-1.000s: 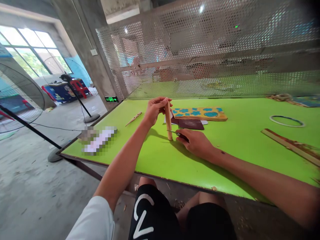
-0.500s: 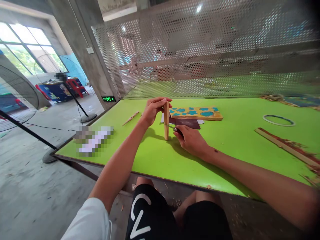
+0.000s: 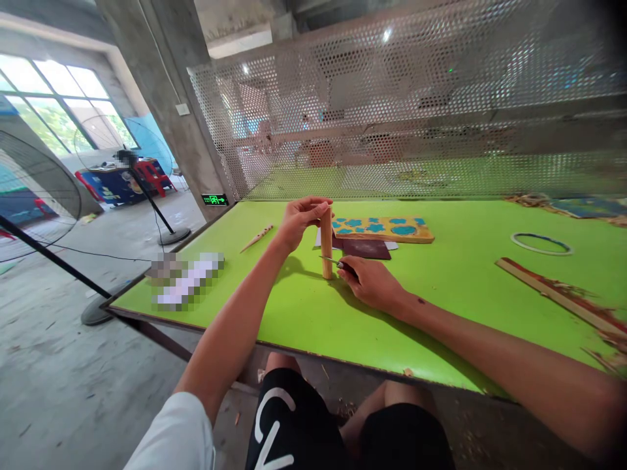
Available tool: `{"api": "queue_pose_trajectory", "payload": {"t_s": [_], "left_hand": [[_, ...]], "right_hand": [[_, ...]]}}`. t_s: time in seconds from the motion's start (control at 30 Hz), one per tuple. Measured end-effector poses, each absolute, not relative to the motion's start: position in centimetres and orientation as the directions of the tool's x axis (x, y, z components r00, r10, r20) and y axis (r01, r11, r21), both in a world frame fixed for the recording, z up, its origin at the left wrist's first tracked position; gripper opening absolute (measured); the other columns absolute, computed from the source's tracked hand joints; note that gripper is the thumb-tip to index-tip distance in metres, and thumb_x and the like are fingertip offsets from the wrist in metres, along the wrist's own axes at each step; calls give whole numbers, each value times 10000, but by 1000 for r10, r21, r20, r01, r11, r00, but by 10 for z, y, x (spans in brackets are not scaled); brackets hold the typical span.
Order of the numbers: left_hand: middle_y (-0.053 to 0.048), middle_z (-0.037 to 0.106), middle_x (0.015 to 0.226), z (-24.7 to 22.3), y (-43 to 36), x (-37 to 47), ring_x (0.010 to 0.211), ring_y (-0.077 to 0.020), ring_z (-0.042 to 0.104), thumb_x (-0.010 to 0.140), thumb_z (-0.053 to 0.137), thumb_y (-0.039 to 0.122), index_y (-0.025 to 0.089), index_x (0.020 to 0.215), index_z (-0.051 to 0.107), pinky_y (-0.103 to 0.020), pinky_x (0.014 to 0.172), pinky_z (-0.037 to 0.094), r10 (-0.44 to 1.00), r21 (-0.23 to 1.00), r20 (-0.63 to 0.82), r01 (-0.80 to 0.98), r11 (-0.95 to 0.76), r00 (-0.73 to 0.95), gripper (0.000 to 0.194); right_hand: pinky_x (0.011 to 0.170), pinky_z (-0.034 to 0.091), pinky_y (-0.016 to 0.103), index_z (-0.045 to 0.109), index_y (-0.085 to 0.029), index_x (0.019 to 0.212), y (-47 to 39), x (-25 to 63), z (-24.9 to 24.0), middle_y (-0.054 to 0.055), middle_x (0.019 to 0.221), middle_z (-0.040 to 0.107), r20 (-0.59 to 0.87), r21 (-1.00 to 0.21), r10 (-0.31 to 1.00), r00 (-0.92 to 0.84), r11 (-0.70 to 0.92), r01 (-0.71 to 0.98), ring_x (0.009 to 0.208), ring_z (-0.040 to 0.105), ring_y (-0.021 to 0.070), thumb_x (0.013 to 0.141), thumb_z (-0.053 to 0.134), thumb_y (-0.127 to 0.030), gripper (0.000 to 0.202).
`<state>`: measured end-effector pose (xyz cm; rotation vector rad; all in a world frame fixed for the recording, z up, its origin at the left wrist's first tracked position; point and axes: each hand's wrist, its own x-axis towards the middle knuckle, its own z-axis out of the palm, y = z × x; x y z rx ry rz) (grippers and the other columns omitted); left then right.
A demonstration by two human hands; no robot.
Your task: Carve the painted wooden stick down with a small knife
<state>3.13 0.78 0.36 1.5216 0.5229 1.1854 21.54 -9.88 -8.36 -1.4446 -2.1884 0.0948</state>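
Observation:
My left hand is closed on the top end of a narrow wooden stick, which stands upright with its lower end on the green table. In my right hand, the fingers are wrapped round the dark handle of a small knife. Its thin blade lies across the lower part of the stick, on the side facing me. Just behind the stick is a yellow board with blue patches. Dark brown sheets, likely sandpaper, lie partly under that board.
A pointed wooden piece lies left on the green table. To the right are a roll of tape and a wooden strip among shavings. A perforated metal screen borders the back. A fan stand is on the floor at left.
The knife blade has moved lower on the stick, with my right hand a little lower too. The stick has turned, showing a broader face. My left hand still grips its top.

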Motion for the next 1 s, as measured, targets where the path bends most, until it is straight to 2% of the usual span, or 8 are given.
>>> {"api": "queue_pose_trajectory", "payload": {"t_s": [0.23, 0.4, 0.6, 0.73, 0.83, 0.9, 1.0], "left_hand": [[-67, 756, 771, 5, 7, 28, 731, -163, 719, 761, 741, 311, 129, 892, 729, -278, 718, 530, 813, 918, 373, -304, -253, 448, 225], [-66, 751, 764, 9, 3, 25, 734, -174, 720, 723, 760, 265, 129, 880, 725, -305, 756, 542, 748, 919, 345, -367, -146, 566, 211], [-88, 745, 809, 8, 2, 22, 777, -183, 721, 702, 851, 409, 102, 918, 739, -312, 784, 548, 662, 950, 286, -294, -103, 692, 392], [-101, 742, 836, 2, 3, 27, 812, -193, 722, 765, 787, 550, 129, 881, 630, -338, 819, 553, 662, 950, 307, -260, -173, 684, 464], [-10, 690, 748, -3, 3, 35, 660, -158, 687, 804, 697, 650, 202, 883, 480, -328, 704, 557, 746, 915, 391, -315, -252, 540, 504], [50, 602, 676, -3, 1, 39, 528, -108, 582, 833, 647, 670, 226, 907, 442, -269, 573, 490, 759, 896, 431, -327, -299, 487, 494], [64, 475, 642, 0, -9, 44, 499, -67, 437, 842, 646, 655, 209, 903, 494, -226, 510, 358, 748, 886, 464, -227, -405, 474, 474]], "right_hand": [[610, 257, 291, 629, -196, 941, -101, 216, -81, 62, 851, 702, 357, -351, 878, -318, 441, 826, 673, 535, 169, 994, 482, -357, 224], [606, 254, 289, 616, -201, 892, -103, 215, -79, 50, 818, 684, 351, -344, 872, -342, 460, 819, 669, 514, 163, 991, 493, -359, 223], [612, 286, 287, 614, -195, 836, -100, 218, -82, 58, 797, 686, 355, -351, 866, -351, 472, 809, 668, 524, 164, 955, 551, -347, 203], [653, 345, 288, 629, -197, 890, -100, 224, -84, 69, 843, 709, 451, -377, 815, -364, 544, 750, 700, 572, 177, 965, 517, -363, 213], [656, 368, 294, 631, -193, 1015, -102, 228, -78, 62, 819, 701, 600, -394, 760, -249, 552, 735, 665, 571, 177, 979, 473, -416, 276], [649, 374, 295, 627, -191, 1053, -103, 231, -70, 52, 793, 687, 666, -428, 737, -112, 501, 752, 651, 558, 175, 968, 481, -435, 296], [616, 350, 295, 603, -210, 915, -103, 235, -57, 20, 708, 621, 702, -495, 710, 62, 423, 759, 612, 498, 164, 943, 500, -455, 268]]}}
